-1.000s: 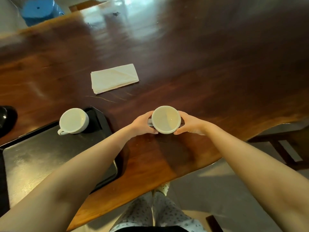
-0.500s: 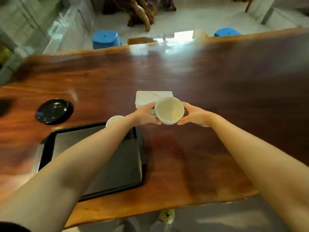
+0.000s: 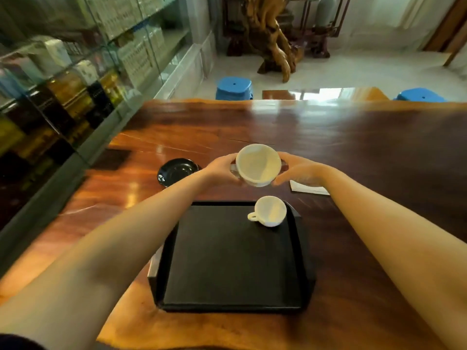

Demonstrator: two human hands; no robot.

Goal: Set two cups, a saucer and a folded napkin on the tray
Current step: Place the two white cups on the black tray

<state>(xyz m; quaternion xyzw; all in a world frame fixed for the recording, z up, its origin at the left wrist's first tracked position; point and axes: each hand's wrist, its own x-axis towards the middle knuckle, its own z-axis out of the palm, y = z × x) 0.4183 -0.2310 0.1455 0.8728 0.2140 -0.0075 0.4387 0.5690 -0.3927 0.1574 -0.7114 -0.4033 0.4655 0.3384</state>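
Holding one of two cups above the table

Two white ceramic cups: one (image 3: pixel 269 210) sits in the far right corner of the black rectangular tray (image 3: pixel 227 261); the other (image 3: pixel 258 164) is clasped between left hand (image 3: pixel 222 168) and right hand (image 3: pixel 300 170), beyond the tray. One black round saucer (image 3: pixel 177 171) lies left; one folded white napkin (image 3: pixel 308 189) peeks beneath the right wrist.

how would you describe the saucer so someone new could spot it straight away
Start at the black tray on the wooden table and look past its far left corner. There the saucer lies flat on the bare wood, just left of the left hand. It is the only glossy black, shallow round dish; the two cups are white and the napkin is pale.
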